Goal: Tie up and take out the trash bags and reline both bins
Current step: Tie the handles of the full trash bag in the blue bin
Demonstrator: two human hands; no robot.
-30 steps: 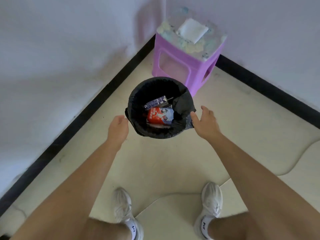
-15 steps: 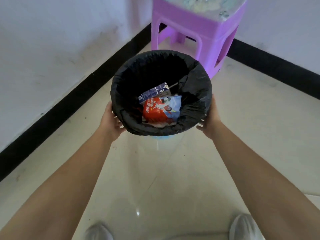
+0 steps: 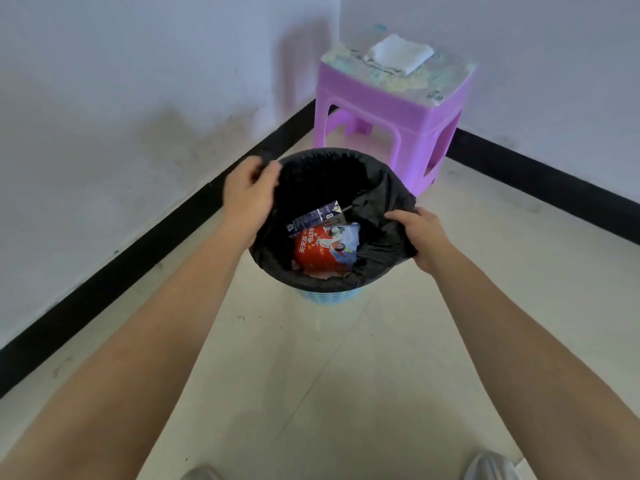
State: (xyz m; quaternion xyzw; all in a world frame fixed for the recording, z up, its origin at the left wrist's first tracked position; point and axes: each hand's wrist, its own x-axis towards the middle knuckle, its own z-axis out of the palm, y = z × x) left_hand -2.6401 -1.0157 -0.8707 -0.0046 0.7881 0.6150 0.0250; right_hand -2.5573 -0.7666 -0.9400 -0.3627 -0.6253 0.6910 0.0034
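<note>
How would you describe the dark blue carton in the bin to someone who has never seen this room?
Find the purple stool in the room's corner; before it stands a blue bin lined with a black bag. Inside the bag lies the carton, on the side nearer the stool. It is dark blue and box-shaped, unlike the red packet beside it.

Both hands on the bag rim, arms stretched out in front

Left hand [image 3: 249, 195] is up at the far-left side of the rim, kinda blurry, fingers curled over the edge of the black bag [image 3: 381, 188]. Right hand [image 3: 420, 237] sits lower on the right side, knuckles up, fingers pinching a bunch of the plastic. Both forearms are bare and reach forward.
</note>
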